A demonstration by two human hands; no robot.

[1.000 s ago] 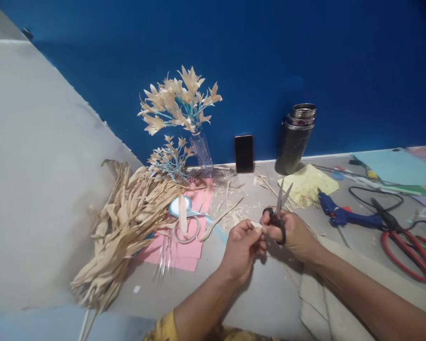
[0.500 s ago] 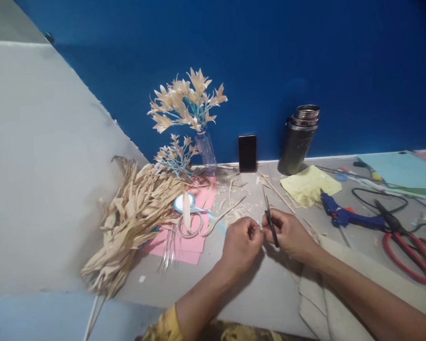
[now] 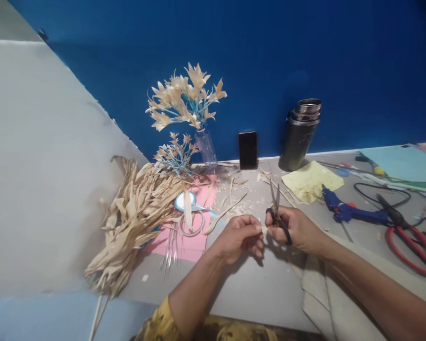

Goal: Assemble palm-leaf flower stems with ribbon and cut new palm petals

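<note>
My left hand point(image 3: 242, 237) pinches one end of a small pale piece of husk point(image 3: 264, 230) between thumb and forefinger. The other end meets the fingertips of my right hand point(image 3: 298, 229), which also holds small black-handled scissors point(image 3: 276, 208). Their blades point up and away, a little apart, clear of the husk piece. Pale scraps point(image 3: 237, 203) lie on the table just beyond my hands. To the left, a roll of light blue tape point(image 3: 185, 201) and a pale ring point(image 3: 192, 233) rest on pink paper point(image 3: 195, 244).
A heap of dried husks point(image 3: 128, 222) fills the left side. Husk flowers stand in a clear bottle point(image 3: 206, 147) by the wall, near a phone point(image 3: 247, 150) and a dark flask point(image 3: 300, 137). On the right lie a blue glue gun point(image 3: 351, 211) and red-handled shears point(image 3: 412, 248).
The scissors have turned in my right hand, and their blades now show apart. My left fingers have loosened and spread a little while still pinching the husk piece. The view has shifted slightly.
</note>
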